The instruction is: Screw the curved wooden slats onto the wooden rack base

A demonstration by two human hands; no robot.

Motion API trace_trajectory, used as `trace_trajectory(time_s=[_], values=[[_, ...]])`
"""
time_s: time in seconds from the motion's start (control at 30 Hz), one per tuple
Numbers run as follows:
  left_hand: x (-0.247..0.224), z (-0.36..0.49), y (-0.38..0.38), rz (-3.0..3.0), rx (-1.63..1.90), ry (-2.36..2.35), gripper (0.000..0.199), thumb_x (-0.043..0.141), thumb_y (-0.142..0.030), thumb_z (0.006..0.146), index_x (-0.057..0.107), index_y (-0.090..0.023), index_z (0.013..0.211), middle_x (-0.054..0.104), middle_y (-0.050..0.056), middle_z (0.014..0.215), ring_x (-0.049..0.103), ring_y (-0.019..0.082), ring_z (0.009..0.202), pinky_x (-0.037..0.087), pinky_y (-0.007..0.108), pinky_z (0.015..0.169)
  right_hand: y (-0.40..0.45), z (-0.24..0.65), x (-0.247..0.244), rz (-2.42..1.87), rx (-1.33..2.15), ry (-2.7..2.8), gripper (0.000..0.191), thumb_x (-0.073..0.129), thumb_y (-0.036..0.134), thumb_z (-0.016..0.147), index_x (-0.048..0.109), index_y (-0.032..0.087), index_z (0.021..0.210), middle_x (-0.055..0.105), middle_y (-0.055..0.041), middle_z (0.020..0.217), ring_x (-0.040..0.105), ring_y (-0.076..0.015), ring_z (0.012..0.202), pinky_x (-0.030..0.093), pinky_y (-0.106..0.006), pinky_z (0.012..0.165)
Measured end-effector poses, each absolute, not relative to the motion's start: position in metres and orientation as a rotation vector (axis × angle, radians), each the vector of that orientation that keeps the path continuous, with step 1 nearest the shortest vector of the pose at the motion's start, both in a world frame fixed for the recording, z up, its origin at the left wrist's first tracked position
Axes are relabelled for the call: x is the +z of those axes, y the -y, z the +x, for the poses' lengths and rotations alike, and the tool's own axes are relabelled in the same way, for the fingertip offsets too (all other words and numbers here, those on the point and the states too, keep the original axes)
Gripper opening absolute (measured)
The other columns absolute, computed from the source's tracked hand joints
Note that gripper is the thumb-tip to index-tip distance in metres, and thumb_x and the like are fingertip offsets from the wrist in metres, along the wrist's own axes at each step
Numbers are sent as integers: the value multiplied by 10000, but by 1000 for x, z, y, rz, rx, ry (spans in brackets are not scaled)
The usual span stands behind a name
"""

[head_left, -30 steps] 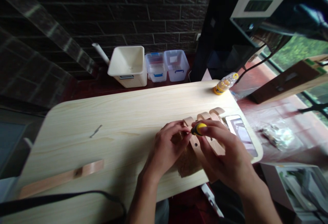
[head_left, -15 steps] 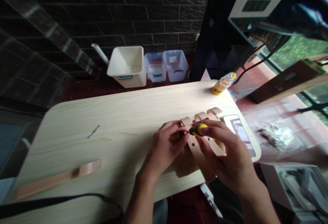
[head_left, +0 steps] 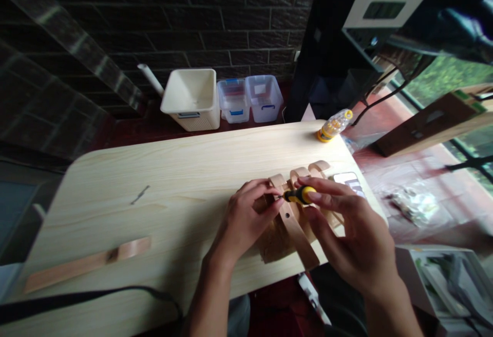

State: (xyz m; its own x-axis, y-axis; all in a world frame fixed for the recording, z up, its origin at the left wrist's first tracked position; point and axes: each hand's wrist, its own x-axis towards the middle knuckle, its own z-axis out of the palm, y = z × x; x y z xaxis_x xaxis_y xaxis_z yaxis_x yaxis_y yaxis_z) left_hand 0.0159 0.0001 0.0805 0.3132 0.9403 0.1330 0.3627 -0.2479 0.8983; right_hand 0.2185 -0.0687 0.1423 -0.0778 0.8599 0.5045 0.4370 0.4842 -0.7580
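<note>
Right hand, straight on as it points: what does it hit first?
The right hand holds a yellow-and-black screwdriver pointing left. Its tip likely meets the left hand's fingertips first, or the curved tan strip beside them; depth is unclear.

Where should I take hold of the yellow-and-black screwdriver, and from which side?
Grip the fat handle from the right, where the right hand sits: the thin shaft points left beside the left hand, so the handle is the free end.

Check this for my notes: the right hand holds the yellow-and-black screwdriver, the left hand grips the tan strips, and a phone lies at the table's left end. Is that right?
Not quite: the head view shows the phone at the right end of the table, not the left. The right hand holds the yellow-and-black screwdriver, and the left hand grips the tan strips.
</note>
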Motion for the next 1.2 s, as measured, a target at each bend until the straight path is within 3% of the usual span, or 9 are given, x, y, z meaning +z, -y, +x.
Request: trace_trajectory(time_s=[0.3,0.47,0.63,0.73,0.87,1.0,1.2], values=[[80,15,-1,1772,929,-1148,129,762,-328,992,839,-262,1072,826,64,1206,783,248,1151,605,355,1037,68,219,144,-1117,506,1718,391,660,-12,1030,697,266,1303,770,-78,1446,748,-212,1382,625,-348,1164],[83,15,-2,1758,898,-1166,143,774,-330,964,848,-249,1056,815,84,1319,768,276,1261,590,403,1139,67,216,153,-1098,519,1763,387,650,-4,1035,659,247,1328,705,-92,1570,675,-184,1483,561,-297,1228],[84,11,-1,1796,927,-1176,153,768,-354,966,856,-269,1059,815,73,1334,775,275,1277,608,391,1140,63,217,161,-1134,478,1804,294,661,38,1054,661,261,1246,771,-52,1412,728,-134,1367,588,-225,1138],[83,14,1,1811,918,-1190,156,768,-363,969,851,-260,1053,808,77,1342,776,277,1273,618,392,1138,62,215,161,-1150,450,1785,275,687,60,1046,663,257,1236,763,-62,1393,729,-147,1355,588,-242,1140],[80,22,4,1845,908,-1243,186,735,-331,978,845,-254,1107,790,83,1374,766,284,1280,617,423,1160,62,213,158,-1126,486,1780,342,653,23,1036,654,250,1292,710,-87,1519,699,-173,1426,568,-288,1191],[79,23,9,1874,937,-1267,189,734,-332,988,841,-275,1132,755,78,1446,744,291,1334,606,450,1184,60,212,152,-1123,491,1741,387,646,13,1047,656,271,1336,747,-61,1399,677,-166,1431,562,-297,1190],[82,16,11,1844,1011,-1247,138,756,-339,1003,828,-282,1106,715,89,1507,687,304,1433,567,496,1233,58,206,148,-1130,513,1661,364,659,28,1046,677,289,1299,713,-75,1466,692,-234,1407,560,-445,1211]])
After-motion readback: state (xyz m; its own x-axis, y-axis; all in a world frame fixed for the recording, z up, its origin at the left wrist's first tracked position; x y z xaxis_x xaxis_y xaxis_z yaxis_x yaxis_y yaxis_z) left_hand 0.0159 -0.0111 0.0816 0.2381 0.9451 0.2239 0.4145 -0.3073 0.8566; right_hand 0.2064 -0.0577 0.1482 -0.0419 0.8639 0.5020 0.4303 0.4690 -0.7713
